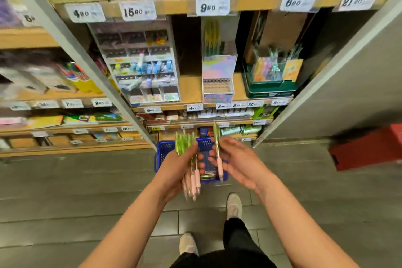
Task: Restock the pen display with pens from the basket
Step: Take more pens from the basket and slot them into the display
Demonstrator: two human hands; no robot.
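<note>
From my remote seat I see the pens as slim sticks with leafy green tops, clear barrels and pale pink grips. A bundle of pens stands roughly upright in my left hand, fingers curled round the middle, green ends above the fist and pink ends below it. My right hand holds a single pen of the same kind just beside the bundle. It seems pinched between thumb and fingertips, though motion blur smears the grip. Both hands hover over the blue basket on the grey floor, where a few more pens lie at the bottom. The pen display, a pastel box with rows of holes in front, stands on the wooden shelf, well above the hands.
</note>
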